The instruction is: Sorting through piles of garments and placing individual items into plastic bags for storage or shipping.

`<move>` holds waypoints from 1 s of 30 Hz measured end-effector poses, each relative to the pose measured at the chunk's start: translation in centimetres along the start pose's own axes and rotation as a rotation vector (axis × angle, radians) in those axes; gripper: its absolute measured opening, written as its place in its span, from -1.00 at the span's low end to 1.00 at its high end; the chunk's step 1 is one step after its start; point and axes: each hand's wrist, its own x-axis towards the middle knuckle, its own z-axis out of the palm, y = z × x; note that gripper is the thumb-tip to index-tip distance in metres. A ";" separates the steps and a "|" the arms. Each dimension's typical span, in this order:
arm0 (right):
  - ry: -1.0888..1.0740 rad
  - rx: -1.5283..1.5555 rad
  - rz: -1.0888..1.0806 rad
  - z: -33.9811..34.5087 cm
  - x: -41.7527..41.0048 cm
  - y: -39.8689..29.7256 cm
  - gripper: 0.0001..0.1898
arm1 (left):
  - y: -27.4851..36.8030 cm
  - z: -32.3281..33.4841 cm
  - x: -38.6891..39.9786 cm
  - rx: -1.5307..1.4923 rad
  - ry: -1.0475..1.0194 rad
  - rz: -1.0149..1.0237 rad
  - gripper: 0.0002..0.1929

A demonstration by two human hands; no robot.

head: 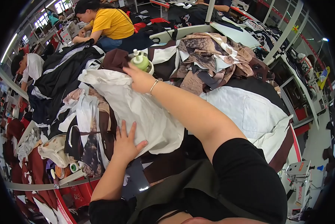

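A white crumpled piece of fabric (145, 120) lies over the pile in front of me. My left hand (127, 144) rests on its lower left edge, palm down with the fingers spread. My right hand (139, 79), with a bracelet at the wrist, reaches across to its upper edge; the fingers extend beside a dark brown cloth (115, 60). Just behind that hand stands a pale green container with a white top (140, 62). Part of the right hand's underside is hidden, and no grip shows.
Brown patterned fabric (212, 56) is heaped behind, and white pieces (240, 112) lie at the right. Black garments (64, 75) pile up at the left. A sewing machine (299, 179) stands at the lower right. Two people (111, 23) (33, 65) work beyond the pile.
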 end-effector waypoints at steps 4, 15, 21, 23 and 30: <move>0.046 0.042 -0.142 -0.6 1.2 0.1 -0.30 | 0.1 0.2 0.1 -0.013 0.013 0.009 -0.12; -0.127 -0.241 0.137 0.3 -7.0 1.7 -0.46 | -2.9 -0.4 -2.3 -0.019 -0.067 0.105 -0.25; 0.187 -0.033 0.134 -0.2 -9.8 3.4 -0.34 | -1.9 -1.4 -2.8 -0.038 0.104 0.207 -0.28; 0.187 -0.087 0.070 -1.6 -11.5 0.8 -0.24 | -2.1 -3.8 -3.1 -0.125 0.344 0.228 -0.28; -0.273 -0.300 0.061 -1.3 -16.4 -0.6 -0.27 | -9.4 -7.6 -0.7 -0.058 0.300 -0.401 0.10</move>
